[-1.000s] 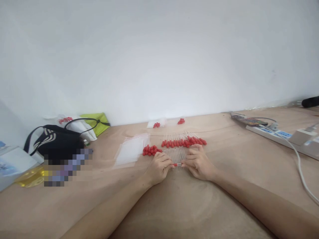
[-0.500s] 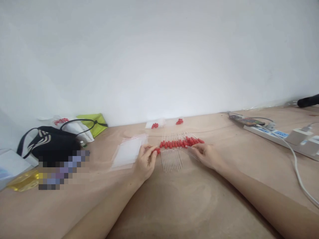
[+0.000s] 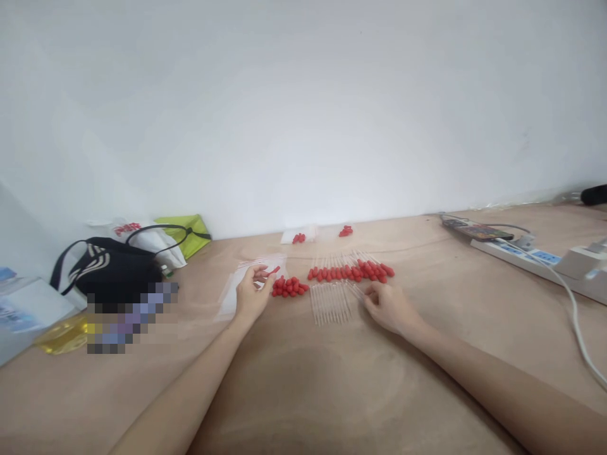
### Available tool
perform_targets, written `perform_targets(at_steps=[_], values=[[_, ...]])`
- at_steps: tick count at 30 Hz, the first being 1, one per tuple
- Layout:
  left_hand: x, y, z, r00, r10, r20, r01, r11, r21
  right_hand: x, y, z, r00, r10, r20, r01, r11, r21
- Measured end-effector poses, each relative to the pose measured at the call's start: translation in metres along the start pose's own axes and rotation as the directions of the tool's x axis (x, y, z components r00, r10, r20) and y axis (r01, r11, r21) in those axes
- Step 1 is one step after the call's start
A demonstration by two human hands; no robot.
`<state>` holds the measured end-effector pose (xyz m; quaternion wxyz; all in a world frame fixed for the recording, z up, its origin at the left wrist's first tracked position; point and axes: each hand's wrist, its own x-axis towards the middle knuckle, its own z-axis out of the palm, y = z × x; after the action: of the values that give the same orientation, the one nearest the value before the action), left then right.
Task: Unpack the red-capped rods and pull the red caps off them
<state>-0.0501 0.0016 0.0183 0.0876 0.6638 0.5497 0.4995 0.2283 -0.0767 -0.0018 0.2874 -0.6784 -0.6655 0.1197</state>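
Note:
My left hand (image 3: 253,292) is raised a little over the wooden table (image 3: 332,379), pinching one red rubber bulb (image 3: 274,270) between thumb and fingers. Just right of it lies a small heap of loose red bulbs (image 3: 289,287). My right hand (image 3: 386,304) rests on the table with fingers curled on a thin clear glass tube (image 3: 356,290) at the right edge of a row of bare tubes (image 3: 329,302). Behind them lies a row of tubes fitted with red bulbs (image 3: 351,272).
Clear zip bags (image 3: 246,281) lie left of my left hand. Two small bags with red bulbs (image 3: 298,237) sit near the wall. A black bag (image 3: 109,272) and green pouch (image 3: 187,230) stand at left. A power strip (image 3: 531,258), cables and a phone (image 3: 477,232) occupy the right.
My hands have parted from the tube they held together. The left hand went to the bulb heap and lifted one bulb; the right moved to the bare tubes' right edge.

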Motion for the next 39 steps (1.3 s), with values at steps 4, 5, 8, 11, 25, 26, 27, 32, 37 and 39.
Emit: perform_targets(at_steps=[4, 5, 8, 11, 25, 26, 27, 32, 37, 39], values=[[-0.001, 0.000, 0.005, 0.998, 0.004, 0.058, -0.007, 0.999, 0.047, 0.000, -0.010, 0.001, 1.000, 0.014, -0.009, -0.013, 0.996, 0.084], [-0.001, 0.000, 0.007, 0.998, 0.009, 0.065, -0.013, 0.998, 0.055, 0.000, -0.012, 0.001, 1.000, 0.024, -0.011, -0.022, 0.993, 0.113], [0.001, 0.001, 0.009, 0.995, 0.038, 0.095, -0.046, 0.995, 0.085, -0.001, -0.016, 0.004, 0.998, 0.066, 0.018, -0.068, 0.971, 0.230], [0.002, 0.002, 0.010, 0.990, 0.062, 0.124, -0.075, 0.991, 0.108, -0.001, -0.015, 0.008, 0.995, 0.082, 0.059, -0.098, 0.931, 0.351], [0.003, -0.006, 0.009, 0.991, 0.119, 0.066, -0.127, 0.985, 0.119, 0.000, -0.006, 0.016, 0.995, 0.072, 0.074, -0.101, 0.842, 0.530], [0.004, -0.006, 0.008, 0.991, 0.123, 0.048, -0.128, 0.984, 0.127, 0.000, -0.006, 0.016, 0.995, 0.070, 0.065, -0.094, 0.849, 0.521], [0.004, -0.005, 0.007, 0.992, 0.126, 0.027, -0.128, 0.983, 0.134, 0.000, -0.007, 0.015, 0.997, 0.063, 0.047, -0.078, 0.860, 0.504], [0.014, 0.015, 0.002, 0.974, 0.227, 0.010, -0.223, 0.945, 0.238, -0.002, -0.008, 0.008, 0.994, -0.024, -0.109, 0.059, 0.944, 0.326], [0.027, 0.056, 0.023, 0.892, 0.201, 0.406, -0.365, 0.850, 0.380, -0.001, -0.001, 0.005, 0.975, -0.135, -0.176, 0.163, 0.974, 0.158], [0.028, 0.068, 0.038, 0.845, 0.171, 0.506, -0.411, 0.813, 0.411, 0.001, 0.004, 0.004, 0.971, -0.149, -0.189, 0.175, 0.976, 0.127]])
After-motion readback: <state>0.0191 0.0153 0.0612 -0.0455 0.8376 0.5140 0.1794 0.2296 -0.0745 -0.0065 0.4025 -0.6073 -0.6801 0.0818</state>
